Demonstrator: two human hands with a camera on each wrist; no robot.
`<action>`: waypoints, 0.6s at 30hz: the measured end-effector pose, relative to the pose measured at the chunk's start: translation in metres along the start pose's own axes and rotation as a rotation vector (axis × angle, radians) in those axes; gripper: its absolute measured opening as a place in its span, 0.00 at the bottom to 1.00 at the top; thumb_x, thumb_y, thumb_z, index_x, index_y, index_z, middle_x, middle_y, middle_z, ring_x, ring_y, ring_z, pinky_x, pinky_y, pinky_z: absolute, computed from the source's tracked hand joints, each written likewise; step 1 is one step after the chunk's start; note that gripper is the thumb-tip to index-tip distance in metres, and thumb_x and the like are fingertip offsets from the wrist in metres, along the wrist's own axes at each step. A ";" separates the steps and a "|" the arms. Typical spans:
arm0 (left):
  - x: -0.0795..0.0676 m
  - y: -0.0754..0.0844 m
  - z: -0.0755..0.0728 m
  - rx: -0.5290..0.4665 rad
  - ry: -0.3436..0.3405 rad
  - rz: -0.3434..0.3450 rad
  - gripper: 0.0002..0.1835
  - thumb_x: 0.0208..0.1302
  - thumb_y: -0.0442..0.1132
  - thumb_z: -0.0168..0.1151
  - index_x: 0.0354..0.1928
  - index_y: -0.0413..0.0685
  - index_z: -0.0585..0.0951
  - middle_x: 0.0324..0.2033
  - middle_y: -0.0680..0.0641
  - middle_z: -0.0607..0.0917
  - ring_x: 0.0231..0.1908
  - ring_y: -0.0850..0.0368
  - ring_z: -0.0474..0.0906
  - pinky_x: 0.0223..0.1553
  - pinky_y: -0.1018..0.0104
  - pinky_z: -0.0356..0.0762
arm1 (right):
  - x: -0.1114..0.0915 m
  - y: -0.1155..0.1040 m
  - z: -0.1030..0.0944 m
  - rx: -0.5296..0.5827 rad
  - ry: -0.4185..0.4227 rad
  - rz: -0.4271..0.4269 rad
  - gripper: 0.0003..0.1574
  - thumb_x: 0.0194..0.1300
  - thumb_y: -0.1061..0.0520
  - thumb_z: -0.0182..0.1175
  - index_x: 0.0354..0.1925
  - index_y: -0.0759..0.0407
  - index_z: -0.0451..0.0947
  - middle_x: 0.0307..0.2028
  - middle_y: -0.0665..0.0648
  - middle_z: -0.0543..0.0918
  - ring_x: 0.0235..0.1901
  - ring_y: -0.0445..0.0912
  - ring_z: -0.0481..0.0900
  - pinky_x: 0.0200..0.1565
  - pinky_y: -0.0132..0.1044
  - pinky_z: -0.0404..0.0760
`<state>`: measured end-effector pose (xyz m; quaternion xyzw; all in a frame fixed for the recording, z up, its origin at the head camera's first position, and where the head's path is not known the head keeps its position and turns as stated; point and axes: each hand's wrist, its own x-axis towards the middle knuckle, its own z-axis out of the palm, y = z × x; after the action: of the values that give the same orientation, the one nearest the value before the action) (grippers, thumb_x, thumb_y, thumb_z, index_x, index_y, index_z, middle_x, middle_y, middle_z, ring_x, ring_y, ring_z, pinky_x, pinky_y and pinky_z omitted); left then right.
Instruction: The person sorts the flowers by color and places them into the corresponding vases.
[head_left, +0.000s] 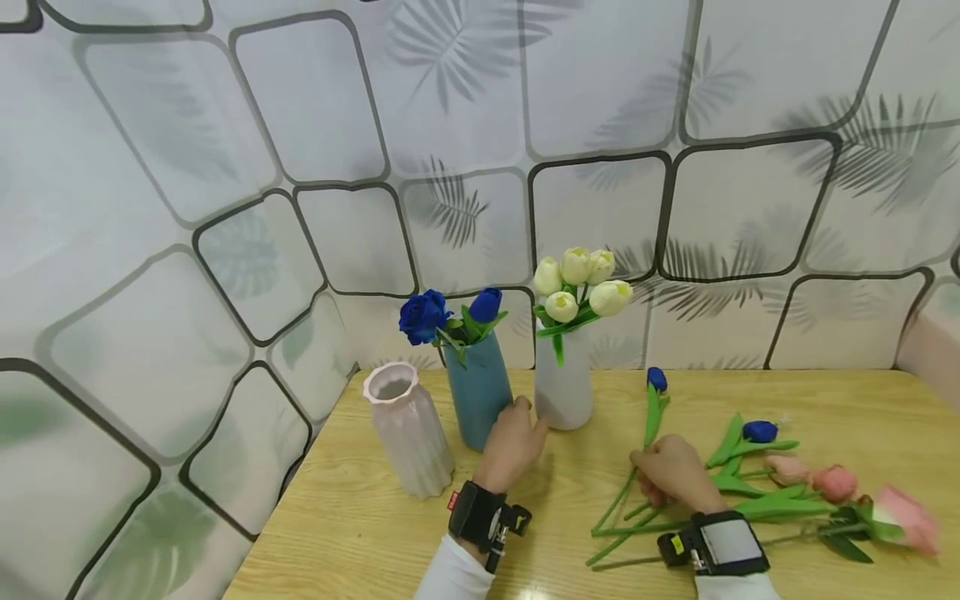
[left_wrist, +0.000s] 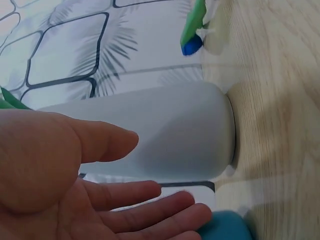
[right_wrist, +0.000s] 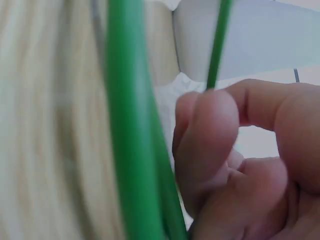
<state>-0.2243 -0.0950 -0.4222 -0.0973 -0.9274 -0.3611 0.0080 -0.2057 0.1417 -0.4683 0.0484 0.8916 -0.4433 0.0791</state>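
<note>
My right hand (head_left: 675,473) pinches the green stem of a blue tulip (head_left: 656,380) between thumb and fingertips. In the right wrist view the thin stem (right_wrist: 219,47) rises from the pinch, with thicker green stems beside the hand. My left hand (head_left: 513,446) is at the lower right side of a blue vase (head_left: 480,390), its fingers (left_wrist: 150,212) fairly straight. Contact with the vase cannot be made out. The blue vase leans slightly and holds a blue rose (head_left: 424,317) and a blue tulip. Right of it a white vase (head_left: 564,392) holds several white tulips (head_left: 576,267).
A pale pink vase (head_left: 412,437) with a wavy rim stands at the left. Several loose flowers lie at the right of the wooden table (head_left: 330,533), among them a blue tulip (head_left: 760,432) and a pink rose (head_left: 903,518). A patterned cloth (head_left: 600,100) hangs behind.
</note>
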 end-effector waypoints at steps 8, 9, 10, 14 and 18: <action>-0.008 -0.004 -0.007 0.091 0.006 -0.045 0.15 0.74 0.40 0.51 0.52 0.34 0.76 0.30 0.41 0.81 0.26 0.48 0.77 0.25 0.55 0.71 | 0.005 0.003 0.004 0.318 -0.056 0.075 0.20 0.68 0.57 0.51 0.28 0.70 0.81 0.18 0.57 0.83 0.17 0.46 0.83 0.21 0.37 0.82; -0.009 -0.004 -0.008 0.104 0.014 -0.052 0.14 0.74 0.40 0.52 0.50 0.36 0.77 0.28 0.42 0.80 0.25 0.49 0.75 0.24 0.55 0.70 | 0.006 0.004 0.005 0.367 -0.071 0.076 0.20 0.69 0.56 0.51 0.31 0.71 0.80 0.19 0.57 0.84 0.19 0.46 0.83 0.22 0.37 0.82; -0.010 -0.005 -0.008 0.113 0.023 -0.056 0.12 0.74 0.40 0.52 0.47 0.38 0.77 0.26 0.44 0.78 0.24 0.50 0.74 0.23 0.55 0.69 | 0.007 0.004 0.005 0.418 -0.090 0.075 0.20 0.70 0.57 0.51 0.34 0.74 0.80 0.21 0.57 0.84 0.20 0.46 0.84 0.23 0.36 0.83; -0.016 -0.007 -0.006 0.106 0.102 -0.038 0.07 0.74 0.39 0.52 0.36 0.44 0.75 0.18 0.49 0.71 0.17 0.56 0.65 0.18 0.60 0.60 | 0.009 0.006 0.006 0.652 -0.168 0.089 0.23 0.73 0.57 0.50 0.49 0.80 0.73 0.26 0.56 0.84 0.25 0.44 0.85 0.28 0.33 0.84; -0.019 -0.009 0.000 0.043 0.275 -0.004 0.06 0.74 0.37 0.52 0.37 0.45 0.76 0.16 0.52 0.68 0.14 0.60 0.60 0.15 0.63 0.55 | 0.010 0.005 0.006 0.854 -0.236 0.115 0.22 0.75 0.57 0.51 0.56 0.75 0.70 0.29 0.54 0.84 0.29 0.41 0.85 0.33 0.29 0.84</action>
<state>-0.2069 -0.1050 -0.4296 -0.0449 -0.9253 -0.3510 0.1365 -0.2139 0.1405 -0.4776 0.0751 0.6092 -0.7691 0.1777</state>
